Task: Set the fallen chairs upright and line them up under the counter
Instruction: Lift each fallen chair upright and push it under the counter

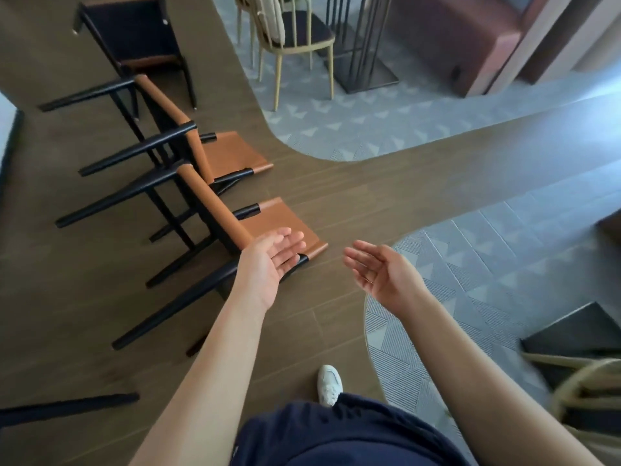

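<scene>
- Two fallen chairs lie side by side on their backs on the wooden floor. Their tan backrests are flat on the boards and their black legs point left.
- Near chair: closest to the person, lying just below and ahead of the hands.
- Far chair: just beyond the near one and parallel to it, with the frames close together or touching.
- Third chair: dark, standing upright at top left beyond the fallen pair.
- Black leg: lies along the floor at lower left. It may belong to another fallen chair, but the rest is out of view.
- Left hand: palm up, fingers straight and together, holding nothing. It overlaps the near chair's backrest in view, and contact cannot be told.
- Right hand: palm turned inward, fingers loosely extended, empty, over bare floor beside the near chair.
- Pale edge: at far left, possibly the counter, though this is not certain.
- Surroundings: a beige chair on grey patterned carpet, and a white shoe on the floor.
- Progress: early, by the look of it. At least two chairs are not yet raised, and none of the fallen ones is lined up. Gripping and lifting the near chair seems the next step.
</scene>
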The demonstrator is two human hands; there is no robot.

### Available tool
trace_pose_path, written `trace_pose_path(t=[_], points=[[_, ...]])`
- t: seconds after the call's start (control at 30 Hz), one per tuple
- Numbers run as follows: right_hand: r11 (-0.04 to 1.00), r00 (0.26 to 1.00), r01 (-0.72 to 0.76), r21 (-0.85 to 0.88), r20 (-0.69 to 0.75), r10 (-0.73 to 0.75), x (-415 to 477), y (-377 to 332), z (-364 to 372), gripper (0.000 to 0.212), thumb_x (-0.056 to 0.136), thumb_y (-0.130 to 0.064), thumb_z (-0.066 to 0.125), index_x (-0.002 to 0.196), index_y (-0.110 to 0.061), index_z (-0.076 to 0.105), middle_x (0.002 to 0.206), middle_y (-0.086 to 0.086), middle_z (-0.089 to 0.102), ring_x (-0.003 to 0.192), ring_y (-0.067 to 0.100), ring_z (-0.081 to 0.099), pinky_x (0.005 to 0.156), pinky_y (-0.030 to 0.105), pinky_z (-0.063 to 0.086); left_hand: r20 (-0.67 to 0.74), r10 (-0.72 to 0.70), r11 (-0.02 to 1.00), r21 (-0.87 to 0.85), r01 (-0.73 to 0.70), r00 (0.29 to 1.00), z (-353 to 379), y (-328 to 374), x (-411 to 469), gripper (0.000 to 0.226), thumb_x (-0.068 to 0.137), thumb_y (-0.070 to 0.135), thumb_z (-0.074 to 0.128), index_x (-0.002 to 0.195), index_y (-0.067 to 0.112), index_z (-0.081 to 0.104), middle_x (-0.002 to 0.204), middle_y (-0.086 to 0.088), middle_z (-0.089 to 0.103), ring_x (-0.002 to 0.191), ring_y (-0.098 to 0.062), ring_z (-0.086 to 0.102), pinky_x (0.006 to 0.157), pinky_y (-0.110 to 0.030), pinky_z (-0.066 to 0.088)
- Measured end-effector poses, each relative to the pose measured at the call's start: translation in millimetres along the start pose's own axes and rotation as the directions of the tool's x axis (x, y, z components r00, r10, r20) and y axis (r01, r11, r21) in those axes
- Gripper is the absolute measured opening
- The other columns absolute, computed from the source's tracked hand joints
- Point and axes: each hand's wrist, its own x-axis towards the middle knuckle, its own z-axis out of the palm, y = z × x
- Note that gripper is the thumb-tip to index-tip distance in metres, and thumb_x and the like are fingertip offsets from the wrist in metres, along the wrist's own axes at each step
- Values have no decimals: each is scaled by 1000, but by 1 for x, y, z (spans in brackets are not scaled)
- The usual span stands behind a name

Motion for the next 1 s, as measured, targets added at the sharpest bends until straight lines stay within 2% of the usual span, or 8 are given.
trace_pose_path(t=[0.23, 0.37, 0.57, 0.73, 1.0], points=[[998, 999, -18, 54, -48, 21, 35, -52, -30, 28, 100, -16, 40, 111, -7, 64, 99, 9, 76, 82, 17, 74, 67, 27, 56, -62, -78, 996, -55, 75, 995, 45, -13, 54, 21, 97, 12, 46, 110, 6, 62, 97, -7, 75, 98, -24, 70, 85, -33, 53], [997, 997, -27, 78, -65, 32, 66, -77, -30, 26, 99, -14, 41, 109, -6, 64, 95, 9, 77, 78, 17, 74, 61, 24, 57, -114, -93, 994, -64, 86, 989, 58, -7, 95, 23, 98, 12, 44, 113, 7, 60, 100, -6, 74, 100, -23, 67, 89, -33, 51], [998, 998, -27, 60, -63, 30, 139, -125, -8, 26, 99, -12, 42, 109, -5, 64, 96, 10, 76, 78, 18, 74, 59, 23, 57, -181, -106, 993, -69, 95, 978, 77, 18, 175, 22, 98, 12, 42, 109, 8, 61, 102, -6, 72, 99, -21, 67, 88, -32, 50], [999, 998, -46, 16, -49, 47, 205, -170, 26, 27, 99, -13, 41, 109, -5, 64, 96, 10, 76, 78, 18, 74, 59, 23, 57, -182, -110, 993, -52, 102, 977, 102, 56, 241, 21, 98, 11, 41, 103, 10, 61, 100, -7, 71, 95, -20, 67, 88, -32, 50], [996, 995, -90, 27, -28, 91, 286, -235, 53, 28, 100, -14, 38, 107, -8, 64, 94, 7, 77, 79, 15, 75, 63, 23, 56, -216, -48, 999, -3, 48, 975, 138, 107, 325, 21, 97, 8, 42, 98, 8, 63, 99, -10, 72, 91, -20, 68, 80, -30, 53]])
